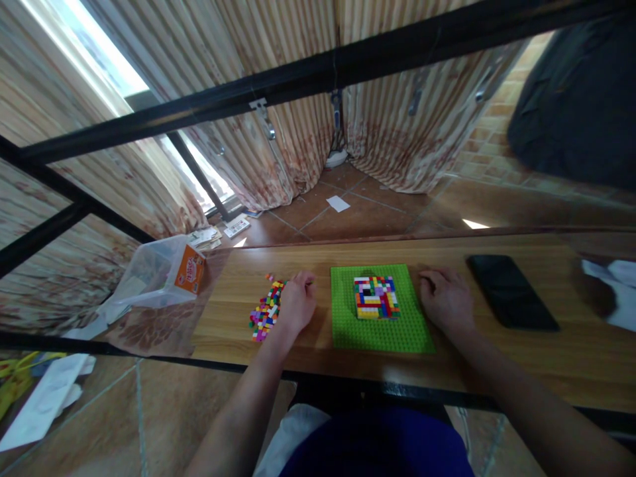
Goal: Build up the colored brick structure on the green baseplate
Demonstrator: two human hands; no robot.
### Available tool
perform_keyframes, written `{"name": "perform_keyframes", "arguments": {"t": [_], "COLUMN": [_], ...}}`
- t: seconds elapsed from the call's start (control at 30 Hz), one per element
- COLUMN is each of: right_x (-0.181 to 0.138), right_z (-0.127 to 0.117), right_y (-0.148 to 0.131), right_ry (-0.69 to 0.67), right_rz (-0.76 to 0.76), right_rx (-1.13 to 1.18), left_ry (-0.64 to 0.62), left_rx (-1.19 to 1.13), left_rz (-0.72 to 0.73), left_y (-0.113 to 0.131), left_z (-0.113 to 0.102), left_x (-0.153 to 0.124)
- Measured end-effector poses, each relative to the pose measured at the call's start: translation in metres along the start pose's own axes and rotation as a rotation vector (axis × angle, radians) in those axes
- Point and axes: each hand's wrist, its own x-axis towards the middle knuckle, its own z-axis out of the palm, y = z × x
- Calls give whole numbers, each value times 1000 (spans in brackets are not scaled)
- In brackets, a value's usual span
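A green studded baseplate [342, 324] lies on the wooden table, bearing a low, roughly square build of multicoloured toy bricks [376, 298]. Left of the plate, my left hand [298, 301] is closed at the right edge of a pile of loose small bricks [265, 315]. Its curled fingers hide whatever may be in them. My right hand [446, 298] rests on the table just right of the baseplate, its fingers curled in and no brick showing in them.
A black phone [511, 291] lies right of my right hand, with white paper [616, 288] farther right. A clear plastic tub with an orange label [191, 268] stands beyond the table's left end. Black metal bars [298, 89] cross in front of the curtains.
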Motion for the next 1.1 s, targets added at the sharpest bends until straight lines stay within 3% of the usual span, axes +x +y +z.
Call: {"name": "perform_keyframes", "arguments": {"t": [0.13,0.27,0.63,0.77,0.9,1.1], "right_x": [0,0,1,0,0,0], "right_z": [1,1,-1,0,0,-1], "right_y": [0,-1,-3,-3,-2,-3], "right_ry": [3,4,12,19,13,15], "right_rz": [4,15,14,15,16,20], "right_rx": [7,9,19,17,23,43], "left_ry": [-87,-180,-92,35,181,247], "left_rx": [-408,-609,-258,-225,-251,-371], "left_rz": [14,-4,225,301,270,182], "left_y": [15,31,55,59,60,62], "left_z": [5,16,41,49,58,74], "left_x": [-7,-16,-19,-18,-18,-18]}}
